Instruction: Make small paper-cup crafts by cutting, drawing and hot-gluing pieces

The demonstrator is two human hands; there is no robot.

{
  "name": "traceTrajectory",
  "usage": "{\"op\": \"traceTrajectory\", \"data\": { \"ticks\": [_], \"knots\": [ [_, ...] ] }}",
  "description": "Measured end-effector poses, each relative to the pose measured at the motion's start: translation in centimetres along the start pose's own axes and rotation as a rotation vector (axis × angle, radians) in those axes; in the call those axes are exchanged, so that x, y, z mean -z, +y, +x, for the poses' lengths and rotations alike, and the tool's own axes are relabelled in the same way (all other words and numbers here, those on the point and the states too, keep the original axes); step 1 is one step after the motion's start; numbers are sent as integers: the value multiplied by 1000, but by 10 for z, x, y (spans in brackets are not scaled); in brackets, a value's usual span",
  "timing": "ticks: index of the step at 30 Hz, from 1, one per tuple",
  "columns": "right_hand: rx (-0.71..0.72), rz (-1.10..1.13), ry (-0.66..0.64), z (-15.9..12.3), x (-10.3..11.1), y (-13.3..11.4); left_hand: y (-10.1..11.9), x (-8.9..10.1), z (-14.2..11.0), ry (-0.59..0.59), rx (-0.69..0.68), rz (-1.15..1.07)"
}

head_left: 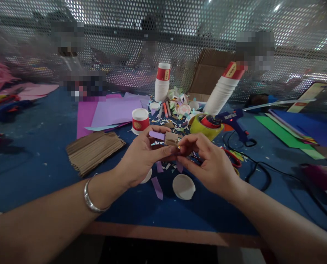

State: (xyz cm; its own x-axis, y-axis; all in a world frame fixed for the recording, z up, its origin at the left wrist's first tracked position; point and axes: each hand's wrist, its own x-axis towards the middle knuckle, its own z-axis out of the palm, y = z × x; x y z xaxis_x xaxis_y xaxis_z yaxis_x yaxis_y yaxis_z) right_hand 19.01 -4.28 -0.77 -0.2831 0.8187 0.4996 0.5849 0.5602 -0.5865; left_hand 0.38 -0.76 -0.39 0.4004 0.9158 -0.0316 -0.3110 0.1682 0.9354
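Note:
My left hand (143, 157) is closed round a small piece of brown cardboard (171, 138), with a purple paper strip (156, 135) sticking out at its left. My right hand (210, 161) is pinched together at the cardboard's right edge; whatever lies between those fingertips is too small to make out. Below the hands, a cut purple paper strip (157, 188) and a round white paper disc (183, 187) lie on the blue table (141, 212). A red and white paper cup (140, 121) stands upside down just beyond my left hand.
Corrugated cardboard (94, 151) and purple sheets (116, 112) lie left. Paper scraps (177, 126) and stacked cups (162, 82) stand behind. A blue glue gun (233, 119) rests by a yellow tape roll (206, 128), its black cable (279, 171) trailing right. Perforated metal (119, 44) rises behind.

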Motion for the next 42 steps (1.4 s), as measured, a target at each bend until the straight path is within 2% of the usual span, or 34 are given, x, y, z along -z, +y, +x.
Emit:
{"op": "traceTrajectory", "data": {
  "ticks": [4,11,17,20,24,34,42],
  "knots": [
    [35,-7,13,0,-2,2,-1,0,1,-9,-43,-20],
    [-66,111,-30,1,-3,-1,2,-1,1,45,-87,-89],
    [-56,77,1,1,5,-5,2,0,2,9,-108,-86],
    [-62,70,32,1,10,-5,3,1,2,-12,-87,-83],
    [-137,107,71,2,14,-4,5,2,3,-21,-23,-41],
    [-164,162,53,5,13,-2,2,5,2,-112,39,12],
    [-193,152,20,5,13,-2,1,4,0,-185,40,-37]
  ]
}}
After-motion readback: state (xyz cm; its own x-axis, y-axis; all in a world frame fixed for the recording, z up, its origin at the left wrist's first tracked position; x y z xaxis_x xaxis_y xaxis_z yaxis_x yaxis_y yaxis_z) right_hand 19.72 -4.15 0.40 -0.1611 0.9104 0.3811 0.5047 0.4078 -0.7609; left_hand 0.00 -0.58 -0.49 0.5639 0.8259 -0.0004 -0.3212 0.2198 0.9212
